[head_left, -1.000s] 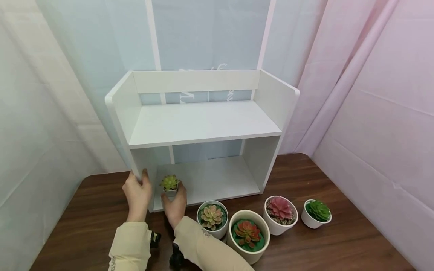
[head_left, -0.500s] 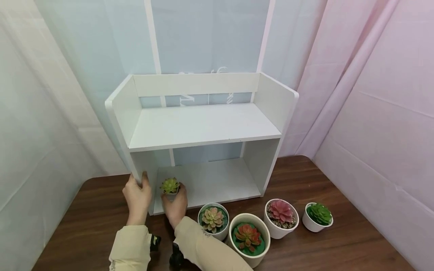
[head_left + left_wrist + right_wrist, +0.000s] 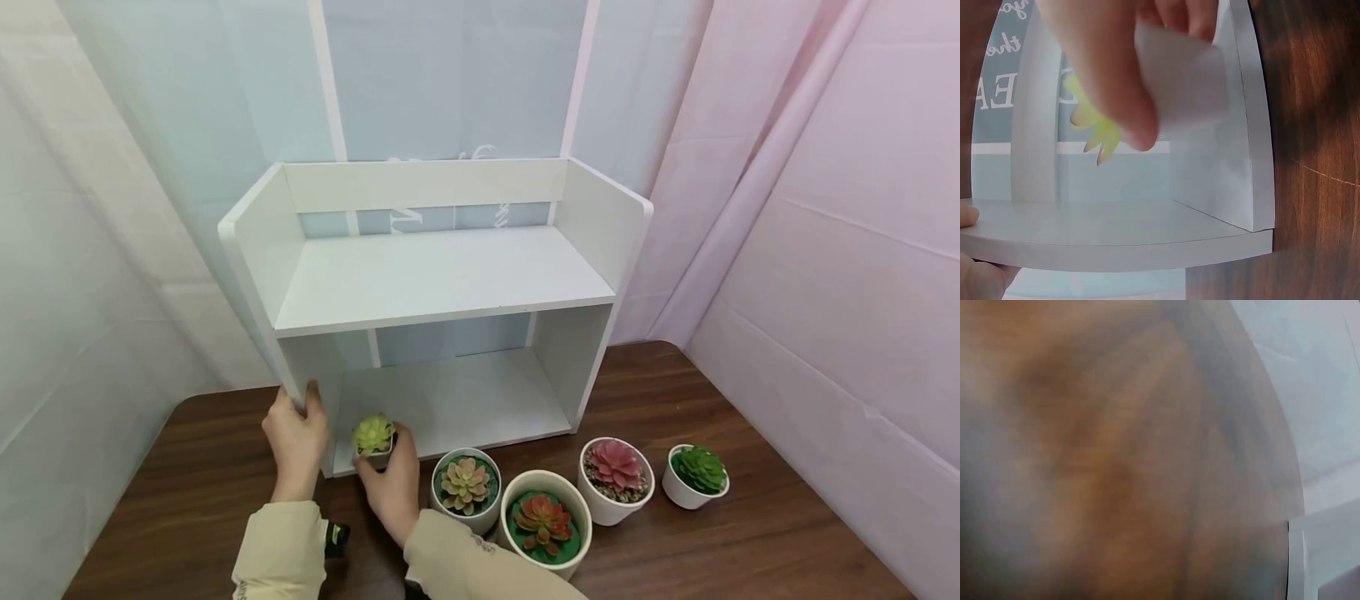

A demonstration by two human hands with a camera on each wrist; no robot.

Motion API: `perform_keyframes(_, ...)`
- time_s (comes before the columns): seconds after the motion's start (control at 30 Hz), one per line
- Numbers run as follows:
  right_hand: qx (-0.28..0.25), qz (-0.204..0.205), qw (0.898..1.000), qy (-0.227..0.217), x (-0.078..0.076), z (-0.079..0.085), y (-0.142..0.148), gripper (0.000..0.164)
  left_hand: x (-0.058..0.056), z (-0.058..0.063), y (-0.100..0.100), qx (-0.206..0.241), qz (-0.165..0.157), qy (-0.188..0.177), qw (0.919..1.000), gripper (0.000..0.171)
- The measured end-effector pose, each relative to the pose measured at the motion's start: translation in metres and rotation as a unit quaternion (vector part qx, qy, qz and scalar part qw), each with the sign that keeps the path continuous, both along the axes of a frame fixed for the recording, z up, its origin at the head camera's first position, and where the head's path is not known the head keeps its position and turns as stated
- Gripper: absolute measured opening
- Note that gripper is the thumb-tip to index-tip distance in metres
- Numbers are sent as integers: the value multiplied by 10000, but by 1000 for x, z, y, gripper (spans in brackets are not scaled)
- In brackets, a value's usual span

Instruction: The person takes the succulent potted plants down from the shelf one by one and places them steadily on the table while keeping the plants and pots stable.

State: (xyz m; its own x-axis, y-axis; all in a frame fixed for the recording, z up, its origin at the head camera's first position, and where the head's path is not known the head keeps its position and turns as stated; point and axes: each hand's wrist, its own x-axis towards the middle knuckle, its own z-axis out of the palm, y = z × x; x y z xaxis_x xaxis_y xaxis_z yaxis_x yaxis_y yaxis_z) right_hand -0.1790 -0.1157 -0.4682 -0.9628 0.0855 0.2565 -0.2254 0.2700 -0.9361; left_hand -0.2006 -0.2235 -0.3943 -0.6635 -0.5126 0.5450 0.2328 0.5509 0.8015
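My left hand (image 3: 296, 446) grips the front edge of the left side panel of a white two-tier shelf (image 3: 442, 312). In the left wrist view, its fingers (image 3: 969, 215) show on both sides of that panel. My right hand (image 3: 393, 479) holds a small white pot with a yellow-green succulent (image 3: 373, 434), thumb on one side and fingers on the other. The pot overlaps the front left of the lower board in the head view. Seen from the left wrist, the pot (image 3: 1185, 78) is blurred and partly covered by the fingers. Motion blur fills most of the right wrist view.
Right of my right hand, on the brown wooden table (image 3: 187, 500), stand a peach succulent (image 3: 465, 486), a red-orange succulent (image 3: 543, 525) in a larger cream pot, a pink succulent (image 3: 617, 465) and a green succulent (image 3: 698, 469). Pale cloth (image 3: 832, 333) hangs around the table.
My right hand has drawn the yellow-green succulent toward me, to the lower board's front edge. The left hand keeps its grip on the panel. The head view has shifted slightly.
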Motion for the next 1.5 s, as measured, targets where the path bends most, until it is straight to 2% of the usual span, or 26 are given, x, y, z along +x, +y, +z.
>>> perform_keyframes(0.27, 433, 887, 9939, -495, 31, 5, 28, 61, 1, 0, 1, 26, 32, -130, 9999, 27)
perform_keyframes(0.47, 618, 1440, 9862, -527, 48, 8, 49, 59, 2, -1, 2, 27, -5, -161, 9999, 27)
perform_keyframes(0.63, 534, 1809, 9800, -632, 58, 5, 60, 59, 2, -1, 0, -38, -79, -46, 10000, 27)
perform_keyframes(0.93, 722, 1947, 9724, -1066, 71, 2, 66, 62, 2, -1, 0, -56, -151, -2, 9999, 28)
perform_keyframes(1.23, 845, 2032, 9686, -1158, 73, -2, 68, 63, 3, 0, 0, -36, -149, 3, 9999, 28)
perform_keyframes(1.5, 827, 2007, 9656, -1428, 73, -6, 68, 64, 4, 2, 1, -38, -162, -66, 9998, 29)
